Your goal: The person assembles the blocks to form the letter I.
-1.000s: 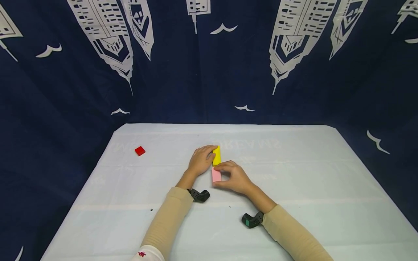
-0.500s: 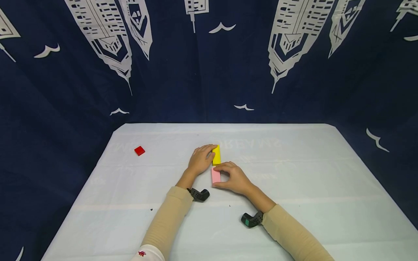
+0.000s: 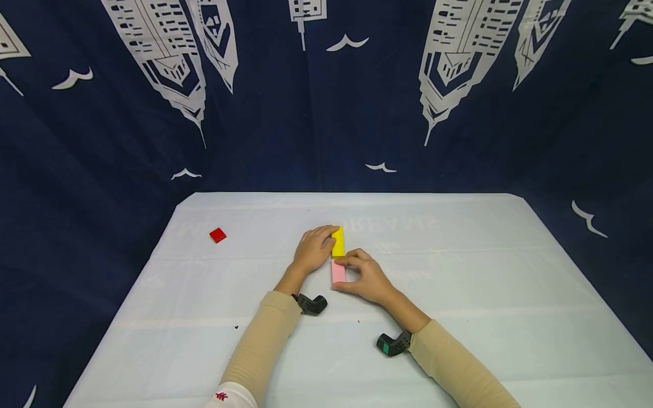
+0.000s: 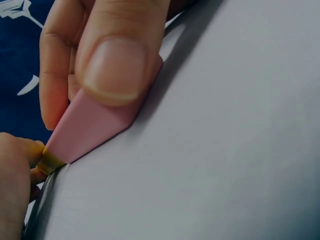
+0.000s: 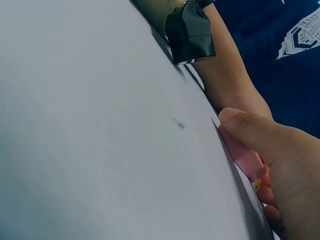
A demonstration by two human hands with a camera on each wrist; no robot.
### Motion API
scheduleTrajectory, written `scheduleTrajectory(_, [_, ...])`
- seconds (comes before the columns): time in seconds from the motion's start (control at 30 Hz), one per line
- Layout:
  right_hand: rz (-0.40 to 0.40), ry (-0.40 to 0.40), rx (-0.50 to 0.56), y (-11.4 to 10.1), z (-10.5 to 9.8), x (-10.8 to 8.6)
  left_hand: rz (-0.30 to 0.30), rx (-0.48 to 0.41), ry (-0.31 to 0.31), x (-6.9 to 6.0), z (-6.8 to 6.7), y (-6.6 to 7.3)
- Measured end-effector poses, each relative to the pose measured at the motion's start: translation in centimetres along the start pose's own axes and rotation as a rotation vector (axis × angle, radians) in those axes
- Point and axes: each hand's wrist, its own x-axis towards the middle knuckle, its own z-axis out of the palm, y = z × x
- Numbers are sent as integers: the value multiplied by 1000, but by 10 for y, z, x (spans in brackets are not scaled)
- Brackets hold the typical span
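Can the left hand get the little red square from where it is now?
Probably yes. Nothing shows in the way on the tabletop between the left hand and the red square, though it would likely have to leave the yellow block first.

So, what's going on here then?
A person is working with two blocks on a white-covered table. The left hand holds the yellow block, while the right hand pinches the pink block just nearer the person. The two blocks lie in line, end to end. A red block lies apart, off to the left, with neither hand on it.
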Motion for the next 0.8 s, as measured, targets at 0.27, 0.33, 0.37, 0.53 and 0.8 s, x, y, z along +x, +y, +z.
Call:
scheduleTrajectory(0.27, [15,19,-4,4,2,1,-1,3,-6,0,-1,1])
scheduleTrajectory(0.33, [15,24,-6,5,2,1,-1,3,-4,1,-1,1])
scheduleTrajectory(0.37, [16,26,-8,5,2,2,0,2,-2,1,-1,1])
scheduleTrajectory(0.53, [21,31,-11,4,2,2,0,5,3,1,-1,1])
scheduleTrajectory(0.8, [27,34,-3,5,2,3,-2,5,3,0,0,0])
